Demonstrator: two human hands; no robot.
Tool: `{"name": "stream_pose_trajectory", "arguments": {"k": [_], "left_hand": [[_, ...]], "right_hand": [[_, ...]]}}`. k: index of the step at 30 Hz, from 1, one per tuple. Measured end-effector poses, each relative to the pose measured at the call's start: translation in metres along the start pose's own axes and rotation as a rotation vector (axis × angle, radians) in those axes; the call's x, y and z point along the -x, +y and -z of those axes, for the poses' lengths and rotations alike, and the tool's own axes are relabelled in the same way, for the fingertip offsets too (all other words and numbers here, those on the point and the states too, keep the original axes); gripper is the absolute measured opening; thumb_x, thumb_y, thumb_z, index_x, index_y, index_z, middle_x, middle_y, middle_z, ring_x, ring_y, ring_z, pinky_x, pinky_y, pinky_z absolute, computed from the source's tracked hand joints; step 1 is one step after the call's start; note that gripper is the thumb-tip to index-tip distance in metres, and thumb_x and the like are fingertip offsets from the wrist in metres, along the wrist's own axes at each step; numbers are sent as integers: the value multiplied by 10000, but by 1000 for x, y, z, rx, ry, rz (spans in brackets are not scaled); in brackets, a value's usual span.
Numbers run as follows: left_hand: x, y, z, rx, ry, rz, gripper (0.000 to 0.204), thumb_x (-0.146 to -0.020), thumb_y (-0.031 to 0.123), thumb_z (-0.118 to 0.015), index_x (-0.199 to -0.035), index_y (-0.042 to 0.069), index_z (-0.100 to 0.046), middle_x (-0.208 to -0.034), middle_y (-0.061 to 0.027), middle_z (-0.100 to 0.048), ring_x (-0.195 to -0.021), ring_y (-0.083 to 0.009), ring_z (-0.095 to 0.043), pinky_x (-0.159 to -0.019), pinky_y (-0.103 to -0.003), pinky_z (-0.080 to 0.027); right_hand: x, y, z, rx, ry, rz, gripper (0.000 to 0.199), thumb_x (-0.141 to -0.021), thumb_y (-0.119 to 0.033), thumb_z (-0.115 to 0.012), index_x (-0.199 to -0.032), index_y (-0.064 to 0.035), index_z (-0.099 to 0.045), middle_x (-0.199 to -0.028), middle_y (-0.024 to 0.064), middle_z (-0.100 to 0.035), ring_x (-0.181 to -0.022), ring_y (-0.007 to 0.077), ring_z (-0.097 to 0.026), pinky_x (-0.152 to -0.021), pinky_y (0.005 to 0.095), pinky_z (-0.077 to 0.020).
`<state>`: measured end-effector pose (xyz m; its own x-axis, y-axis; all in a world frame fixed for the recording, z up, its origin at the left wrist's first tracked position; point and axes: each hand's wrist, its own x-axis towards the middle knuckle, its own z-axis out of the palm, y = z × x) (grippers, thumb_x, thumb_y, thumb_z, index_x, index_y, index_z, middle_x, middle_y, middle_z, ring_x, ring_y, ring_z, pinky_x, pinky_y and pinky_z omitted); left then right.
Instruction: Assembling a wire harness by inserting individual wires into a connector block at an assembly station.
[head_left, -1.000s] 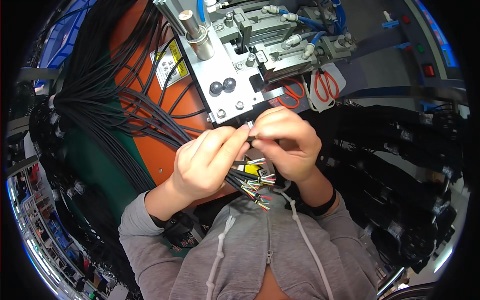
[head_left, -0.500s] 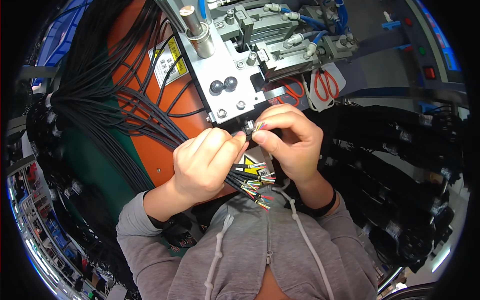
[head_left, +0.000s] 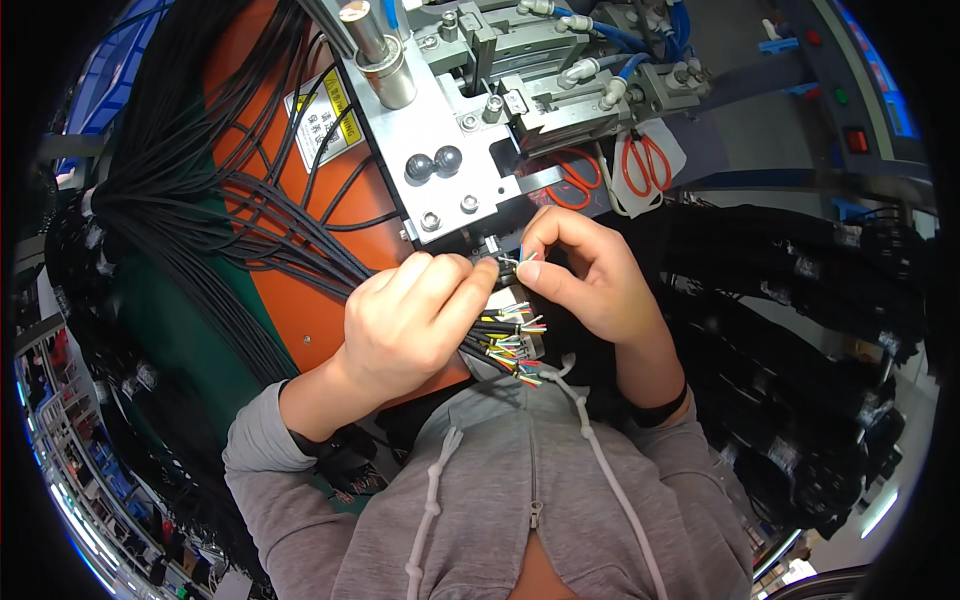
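Observation:
My left hand [head_left: 405,325] is closed, with thumb and forefinger pinched at the front edge of the metal fixture; the bundle of black cables [head_left: 345,272] runs in under it. Facing it, my right hand [head_left: 590,280] pinches thin coloured wires [head_left: 529,257] between thumb and forefinger, its other fingers curled. Just beyond the fingertips is a small metal piece [head_left: 490,244] at the fixture's edge. Below my left hand, several stripped cable ends [head_left: 515,345] fan out their red, green, white and yellow wires. The exact grip of my left fingertips is hidden.
The fixture's metal plate [head_left: 455,195] carries bolts, two black balls and a post [head_left: 385,75]. Pneumatic cylinders [head_left: 590,110] with blue hoses stand behind. Red-handled scissors [head_left: 645,165] lie at right. Black cable bundles [head_left: 800,290] hang on the right; an orange panel [head_left: 290,290] lies left.
The view has shifted slightly. My right hand has turned a little, and fewer coloured wires show in its pinch. The hanging cable ends sit higher, closer to my left hand.

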<state>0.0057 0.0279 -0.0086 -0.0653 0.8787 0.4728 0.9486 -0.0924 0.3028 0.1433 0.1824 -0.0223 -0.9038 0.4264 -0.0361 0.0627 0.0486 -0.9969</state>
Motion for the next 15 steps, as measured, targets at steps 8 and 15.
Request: {"name": "stream_pose_trajectory", "arguments": {"k": [8, 15], "left_hand": [[2, 6, -1, -87, -143, -12, 400, -673, 101, -655, -1070, 60, -688, -732, -21, -462, -596, -125, -493, -470, -259, -409], [3, 16, -5, -200, -156, 120, 429, -673, 97, -650, -1101, 78, -683, -722, -19, -386, -585, -121, -476, -468, -253, -403]], "right_hand": [[-6, 21, -11, 228, 155, 205, 102, -780, 3, -677, -739, 2, -583, -728, 63, -594, -690, 164, -562, -656, 282, -446], [-6, 17, -19, 595, 180, 280, 80, -738, 19, -666, -745, 19, -586, -691, 86, -586, -642, 223, -556, -612, 310, -452]]}}
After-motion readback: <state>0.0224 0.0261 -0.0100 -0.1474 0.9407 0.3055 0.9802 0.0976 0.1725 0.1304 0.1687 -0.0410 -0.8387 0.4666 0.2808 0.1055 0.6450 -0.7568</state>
